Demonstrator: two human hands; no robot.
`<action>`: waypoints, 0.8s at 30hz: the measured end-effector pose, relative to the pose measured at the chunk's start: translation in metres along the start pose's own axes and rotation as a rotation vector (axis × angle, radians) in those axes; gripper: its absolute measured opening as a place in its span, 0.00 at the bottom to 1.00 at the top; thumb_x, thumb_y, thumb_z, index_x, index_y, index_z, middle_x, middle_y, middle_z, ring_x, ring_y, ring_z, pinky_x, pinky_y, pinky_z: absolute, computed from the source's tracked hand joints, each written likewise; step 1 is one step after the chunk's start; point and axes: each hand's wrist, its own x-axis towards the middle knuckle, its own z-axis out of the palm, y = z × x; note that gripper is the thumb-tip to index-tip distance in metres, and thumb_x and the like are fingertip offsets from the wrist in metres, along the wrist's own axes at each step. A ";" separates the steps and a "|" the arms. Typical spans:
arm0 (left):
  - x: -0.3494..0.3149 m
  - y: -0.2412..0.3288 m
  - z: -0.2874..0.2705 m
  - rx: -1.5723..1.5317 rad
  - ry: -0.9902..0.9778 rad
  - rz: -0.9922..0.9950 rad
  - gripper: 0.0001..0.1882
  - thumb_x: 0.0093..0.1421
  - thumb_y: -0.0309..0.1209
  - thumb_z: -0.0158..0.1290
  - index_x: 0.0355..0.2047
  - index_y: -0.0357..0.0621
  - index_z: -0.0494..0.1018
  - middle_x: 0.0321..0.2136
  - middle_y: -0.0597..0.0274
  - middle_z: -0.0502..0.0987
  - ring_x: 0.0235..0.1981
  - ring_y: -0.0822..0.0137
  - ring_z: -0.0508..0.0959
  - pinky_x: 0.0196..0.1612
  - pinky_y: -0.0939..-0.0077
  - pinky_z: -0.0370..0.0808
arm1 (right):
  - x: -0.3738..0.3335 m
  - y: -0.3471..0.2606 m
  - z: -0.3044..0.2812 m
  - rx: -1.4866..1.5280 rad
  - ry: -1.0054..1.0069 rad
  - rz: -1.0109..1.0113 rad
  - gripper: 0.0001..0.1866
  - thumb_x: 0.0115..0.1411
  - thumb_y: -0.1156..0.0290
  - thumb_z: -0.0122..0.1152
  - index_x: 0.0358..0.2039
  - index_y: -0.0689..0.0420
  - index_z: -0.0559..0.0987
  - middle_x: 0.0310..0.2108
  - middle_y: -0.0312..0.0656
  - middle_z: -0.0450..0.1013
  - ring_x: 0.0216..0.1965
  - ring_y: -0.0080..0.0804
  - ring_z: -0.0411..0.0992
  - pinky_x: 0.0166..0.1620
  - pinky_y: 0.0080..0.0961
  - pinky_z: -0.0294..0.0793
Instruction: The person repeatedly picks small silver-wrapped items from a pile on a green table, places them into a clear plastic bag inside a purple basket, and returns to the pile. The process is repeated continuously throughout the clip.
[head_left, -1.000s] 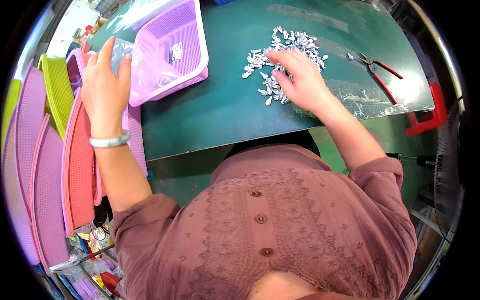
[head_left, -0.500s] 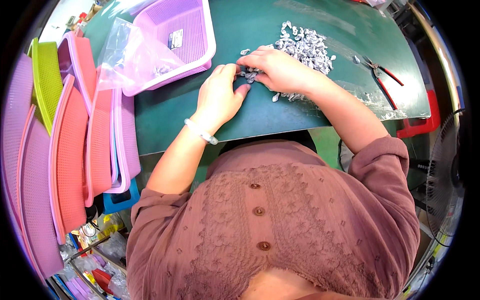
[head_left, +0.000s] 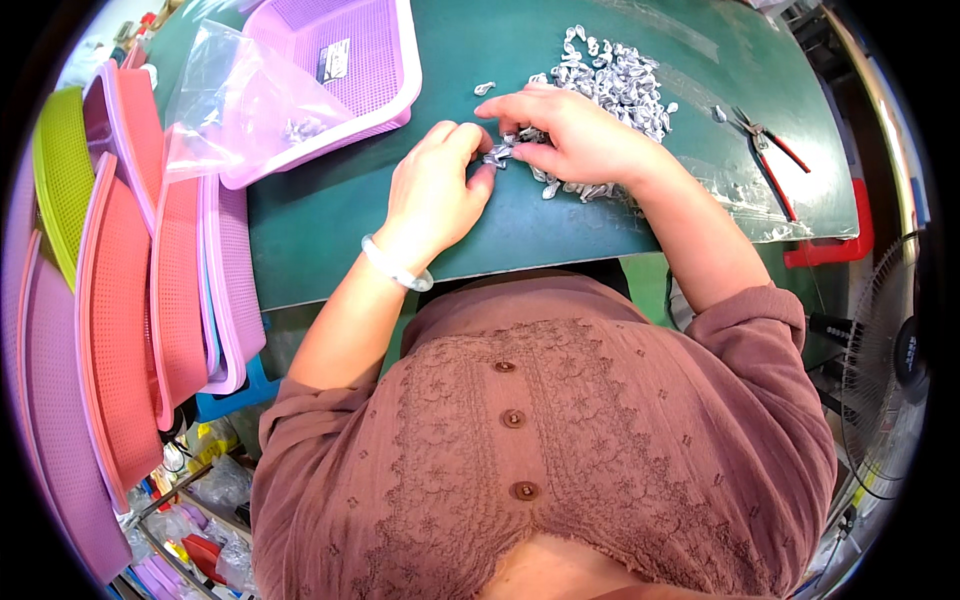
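Observation:
Small silver-grey teardrop-shaped pieces [head_left: 497, 156] lie between my two hands at the near left edge of a loose heap of the same pieces [head_left: 625, 95]. My left hand [head_left: 436, 185], with a pale beaded bracelet on the wrist, has its thumb and fingers bent in against the nearest pieces. From the right, my right hand [head_left: 575, 130] curls its fingers and thumb around several more, partly hiding them. One stray piece [head_left: 485, 88] rests just beyond my right fingertips. All of this is on a green tabletop [head_left: 540, 225].
A purple mesh basket [head_left: 400, 100] stands at the far left with a clear plastic bag [head_left: 235, 110] over its edge, some grey pieces inside the bag. Red-handled cutters [head_left: 768, 160] lie on the right. Stacked colourful baskets [head_left: 120, 340] line the left; a fan [head_left: 880, 370] stands at right.
The whole view has shifted slightly. My hands stay by the same pieces, and the right fingertips have come a little away from the left hand's.

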 end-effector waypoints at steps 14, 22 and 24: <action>0.001 0.009 -0.003 -0.530 0.021 -0.225 0.08 0.51 0.28 0.56 0.29 0.35 0.71 0.23 0.68 0.73 0.24 0.81 0.69 0.28 0.88 0.67 | 0.000 -0.014 0.001 0.252 0.260 -0.067 0.26 0.45 0.81 0.56 0.48 0.53 0.69 0.27 0.38 0.72 0.30 0.31 0.72 0.36 0.24 0.71; -0.003 0.015 -0.004 -0.707 0.055 -0.270 0.08 0.52 0.28 0.55 0.30 0.36 0.72 0.23 0.68 0.73 0.24 0.80 0.70 0.29 0.88 0.67 | -0.001 -0.020 0.003 0.393 0.318 -0.072 0.28 0.44 0.82 0.57 0.49 0.51 0.67 0.26 0.37 0.71 0.28 0.30 0.71 0.36 0.24 0.72; -0.004 0.015 -0.005 -0.769 0.044 -0.273 0.08 0.53 0.29 0.54 0.30 0.36 0.72 0.23 0.68 0.73 0.24 0.80 0.70 0.29 0.88 0.67 | -0.001 -0.022 0.001 0.374 0.311 -0.079 0.29 0.44 0.82 0.57 0.49 0.51 0.67 0.26 0.37 0.71 0.28 0.30 0.71 0.36 0.24 0.72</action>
